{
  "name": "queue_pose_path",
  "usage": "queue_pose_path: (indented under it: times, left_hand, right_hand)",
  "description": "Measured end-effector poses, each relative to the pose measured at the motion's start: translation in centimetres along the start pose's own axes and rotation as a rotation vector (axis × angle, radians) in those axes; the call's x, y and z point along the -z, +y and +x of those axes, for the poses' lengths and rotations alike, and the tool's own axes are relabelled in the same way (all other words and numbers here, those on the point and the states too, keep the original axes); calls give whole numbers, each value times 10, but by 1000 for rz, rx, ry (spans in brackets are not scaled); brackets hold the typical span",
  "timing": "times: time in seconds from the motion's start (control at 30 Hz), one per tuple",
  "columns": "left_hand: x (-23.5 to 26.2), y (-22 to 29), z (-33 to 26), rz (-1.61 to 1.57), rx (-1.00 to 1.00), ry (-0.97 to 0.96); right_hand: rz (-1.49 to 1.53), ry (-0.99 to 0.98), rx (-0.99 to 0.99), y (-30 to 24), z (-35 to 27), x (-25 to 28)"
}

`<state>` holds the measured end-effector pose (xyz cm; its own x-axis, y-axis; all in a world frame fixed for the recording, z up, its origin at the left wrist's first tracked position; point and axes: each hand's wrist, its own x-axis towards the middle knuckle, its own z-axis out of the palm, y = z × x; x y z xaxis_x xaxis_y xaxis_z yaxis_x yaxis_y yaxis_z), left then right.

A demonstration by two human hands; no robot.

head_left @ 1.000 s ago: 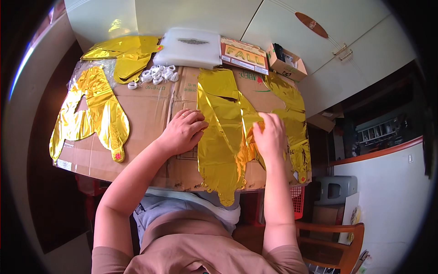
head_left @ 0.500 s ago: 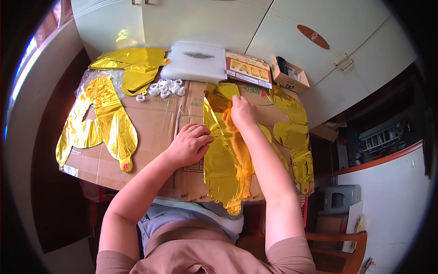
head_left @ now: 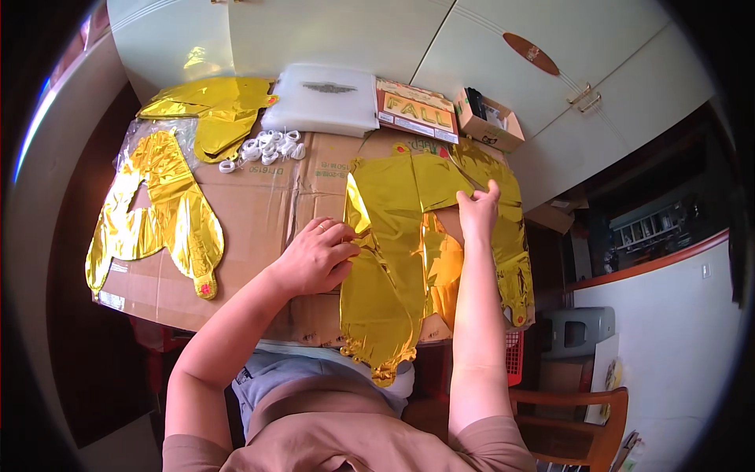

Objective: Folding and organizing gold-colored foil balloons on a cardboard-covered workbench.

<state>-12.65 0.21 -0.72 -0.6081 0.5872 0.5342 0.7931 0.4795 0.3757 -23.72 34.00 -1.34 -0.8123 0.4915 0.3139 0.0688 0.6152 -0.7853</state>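
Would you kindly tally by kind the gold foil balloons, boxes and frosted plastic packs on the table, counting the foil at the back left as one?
Gold foil balloons: 4
Flat printed box: 1
Open cardboard box: 1
Frosted plastic pack: 1
Total: 7

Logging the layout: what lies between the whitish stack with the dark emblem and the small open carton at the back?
A flat printed box lies between the whitish stack and the open carton, as the head view shows.
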Motion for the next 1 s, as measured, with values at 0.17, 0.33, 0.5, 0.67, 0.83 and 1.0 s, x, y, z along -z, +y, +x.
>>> queue_pose_path:
  times: [0.17, 0.33, 0.5, 0.67, 0.83, 1.0]
  left_hand:
    - [2, -2, -4, 33, 60, 23]
    - [-5, -1, -2, 155, 241, -17]
    - [-11, -6, 12, 272, 368, -73]
    - [-26, -15, 11, 336, 330, -122]
    - [-26, -15, 12, 316, 326, -119]
    - [-26, -15, 12, 325, 308, -100]
  right_hand:
    - [-403, -144, 562, -51, -35, 14]
    - [-476, -432, 873, -47, -58, -1]
    - [-376, -582, 799, -35, -62, -14]
    - [-310, -600, 788, -40, -59, -17]
    - [-295, -572, 800, -41, -55, -22]
    - [-309, -528, 808, -39, -60, -26]
